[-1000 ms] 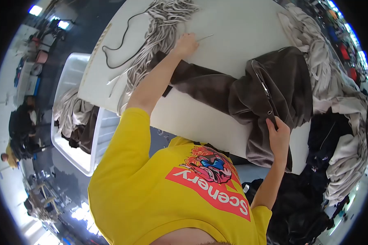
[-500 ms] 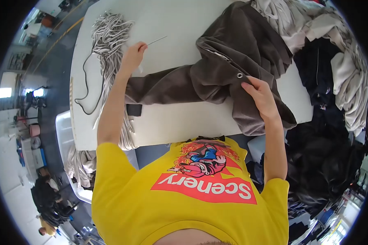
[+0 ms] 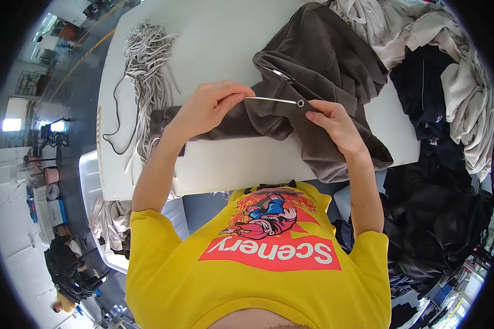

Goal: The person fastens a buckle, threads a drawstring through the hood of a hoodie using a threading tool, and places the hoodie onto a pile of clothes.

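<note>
My left hand (image 3: 211,107) is closed on one end of a thin metal rod (image 3: 273,100). The rod's far tip is at a metal eyelet (image 3: 301,103) in a dark brown garment (image 3: 329,60); whether it has entered the hole is too small to tell. Just right of the eyelet, my right hand (image 3: 337,125) pinches the garment's fabric between thumb and fingers. A zipper (image 3: 281,74) shows above the eyelet. One long part of the garment stretches left, beneath my left forearm, to a bundle of light grey cords (image 3: 148,71).
On the white table (image 3: 214,44), a dark cord (image 3: 115,104) loops beside the bundle. Light garments (image 3: 469,109) and a black zipped garment (image 3: 422,88) lie at the right, with black fabric (image 3: 433,219) below. A white bin (image 3: 90,181) with clothes stands lower left. A person (image 3: 66,304) is far off.
My left hand has moved right from beside the cords, bringing the rod to the eyelet. My right hand still pinches the fabric. The view has shifted since the earliest frame.
</note>
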### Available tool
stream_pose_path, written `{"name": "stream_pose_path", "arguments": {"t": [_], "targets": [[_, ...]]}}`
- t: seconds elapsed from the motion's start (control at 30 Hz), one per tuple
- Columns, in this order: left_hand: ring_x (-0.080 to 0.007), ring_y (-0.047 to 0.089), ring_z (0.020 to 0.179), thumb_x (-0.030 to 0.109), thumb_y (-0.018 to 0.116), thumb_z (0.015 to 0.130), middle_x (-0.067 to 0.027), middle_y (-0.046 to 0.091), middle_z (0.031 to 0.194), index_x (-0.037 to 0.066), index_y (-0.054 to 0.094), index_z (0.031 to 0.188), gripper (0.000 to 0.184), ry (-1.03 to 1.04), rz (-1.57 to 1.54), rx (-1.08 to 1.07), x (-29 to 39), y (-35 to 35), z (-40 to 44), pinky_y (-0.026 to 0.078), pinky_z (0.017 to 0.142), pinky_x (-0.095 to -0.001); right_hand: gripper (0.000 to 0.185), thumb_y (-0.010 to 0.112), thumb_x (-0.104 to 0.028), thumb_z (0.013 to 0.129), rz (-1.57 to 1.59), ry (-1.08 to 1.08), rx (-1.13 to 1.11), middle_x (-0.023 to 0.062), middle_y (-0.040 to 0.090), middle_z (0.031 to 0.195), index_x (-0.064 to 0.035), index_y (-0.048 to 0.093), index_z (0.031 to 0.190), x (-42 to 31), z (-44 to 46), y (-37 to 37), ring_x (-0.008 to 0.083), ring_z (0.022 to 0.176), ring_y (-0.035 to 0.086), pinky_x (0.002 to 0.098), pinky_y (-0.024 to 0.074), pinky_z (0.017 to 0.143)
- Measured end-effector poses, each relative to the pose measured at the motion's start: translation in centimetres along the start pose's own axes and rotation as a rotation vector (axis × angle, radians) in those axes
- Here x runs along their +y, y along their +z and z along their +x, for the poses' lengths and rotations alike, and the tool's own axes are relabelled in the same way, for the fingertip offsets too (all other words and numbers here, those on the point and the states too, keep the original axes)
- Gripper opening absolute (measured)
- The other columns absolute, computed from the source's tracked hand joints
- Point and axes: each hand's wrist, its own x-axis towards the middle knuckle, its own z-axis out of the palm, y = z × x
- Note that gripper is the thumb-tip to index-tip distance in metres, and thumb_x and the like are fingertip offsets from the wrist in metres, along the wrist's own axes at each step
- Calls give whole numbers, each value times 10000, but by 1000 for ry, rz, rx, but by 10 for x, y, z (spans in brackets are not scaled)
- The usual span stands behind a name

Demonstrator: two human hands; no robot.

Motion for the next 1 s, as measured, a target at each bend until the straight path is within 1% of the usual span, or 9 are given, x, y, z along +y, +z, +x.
{"name": "stream_pose_path", "arguments": {"t": [0.17, 0.23, 0.37, 0.57, 0.63, 0.77, 0.83, 0.93, 1.0], "targets": [[-144, 569, 713, 33, 522, 893, -58, 649, 833, 16, 633, 980, 142, 30, -15, 37, 0, -2, 2, 442, 670, -240, 208, 580, -77, 877, 15, -16, -38, -41, 597, 895, 75, 601, 1017, -2, -1, -3, 25, 844, 484, 173, 392, 763], [-141, 577, 744, 34, 513, 897, -57, 648, 832, 7, 631, 959, 136, -15, -87, 36, 4, -6, 2, 445, 700, -242, 189, 575, -77, 878, 0, -21, -49, -46, 584, 879, 69, 600, 995, -1, 0, -2, 24, 839, 476, 176, 393, 758], [-131, 564, 737, 44, 508, 903, -53, 644, 824, 7, 631, 948, 136, -52, -43, 22, 4, 3, 7, 440, 685, -240, 186, 573, -72, 880, -18, -41, -102, -49, 576, 872, 70, 598, 999, 0, 4, -3, 20, 835, 469, 176, 395, 753], [-124, 535, 711, 64, 517, 907, -46, 628, 800, 2, 627, 935, 130, -119, -80, -38, 1, 9, 17, 428, 667, -240, 184, 573, -61, 885, -112, -1, -141, -51, 561, 861, 67, 597, 1015, -3, 6, -1, 18, 822, 468, 176, 399, 738], [-115, 537, 729, 62, 520, 905, -44, 622, 793, 0, 626, 931, 126, -115, -71, -32, 2, 5, 18, 429, 679, -236, 181, 558, -53, 881, -105, -33, -136, -37, 568, 825, 71, 594, 1008, -1, 7, -3, 33, 783, 474, 196, 405, 705], [-104, 537, 748, 55, 518, 905, -41, 621, 796, -2, 624, 929, 123, -98, -56, -17, -2, -1, 14, 430, 690, -232, 202, 572, -64, 887, -108, -15, -129, -43, 571, 871, 64, 599, 1041, 3, 6, -7, 23, 834, 486, 179, 406, 751], [-127, 508, 630, 98, 532, 906, -46, 583, 709, 25, 626, 930, 121, 22, -78, 73, -10, 2, 12, 419, 596, -252, 198, 575, -60, 883, -71, 2, -110, -34, 591, 894, 65, 602, 1034, 6, 7, -7, 27, 860, 505, 179, 412, 773], [-123, 481, 614, 101, 530, 907, -39, 578, 709, 32, 631, 927, 124, 11, -86, 64, -10, 2, 10, 408, 584, -250, 194, 578, -57, 880, -48, 10, -128, -28, 607, 914, 68, 604, 1028, 6, 8, -7, 30, 879, 521, 178, 418, 792], [-118, 460, 599, 104, 531, 907, -36, 566, 693, 34, 633, 923, 124, -29, -101, 50, -10, 2, 10, 395, 568, -250, 195, 579, -62, 882, -74, 14, -134, -32, 598, 898, 66, 603, 1027, 3, 8, -6, 28, 863, 512, 178, 416, 775]]}}
